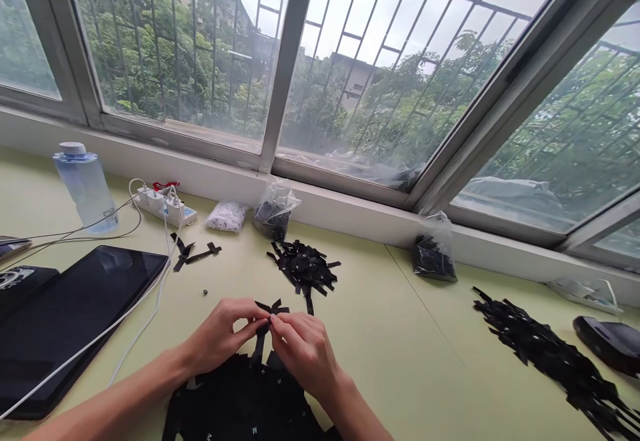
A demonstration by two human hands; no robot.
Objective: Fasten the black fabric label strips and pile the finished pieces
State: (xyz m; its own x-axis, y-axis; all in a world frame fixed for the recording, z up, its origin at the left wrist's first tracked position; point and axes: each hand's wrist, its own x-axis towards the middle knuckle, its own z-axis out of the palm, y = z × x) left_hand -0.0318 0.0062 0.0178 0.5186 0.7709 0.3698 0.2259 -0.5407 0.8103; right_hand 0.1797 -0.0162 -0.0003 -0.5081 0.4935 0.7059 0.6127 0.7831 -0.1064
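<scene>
In the lower middle, my left hand (pixel 223 334) and my right hand (pixel 306 348) meet with fingertips pinched together. Between them is a small black fabric strip piece (pixel 273 307), its short ends sticking out above the fingers. What exactly sits at the fingertips is too small to make out. Just below the hands lies a heap of black fabric pieces (pixel 240 394), some with small white "M" marks. Beyond the hands is a pile of black strip pieces (pixel 303 264) with small shiny spots. A tiny dark round bit (pixel 205 292) rests left of them.
Loose black strips (pixel 184 252) lie near a power strip (pixel 167 208) with white cables. At left are a tablet (pixel 85 314) and a water bottle (pixel 87 191). Clear bags (pixel 273 211) stand along the window sill. Another black strip pile (pixel 545 354) is at right.
</scene>
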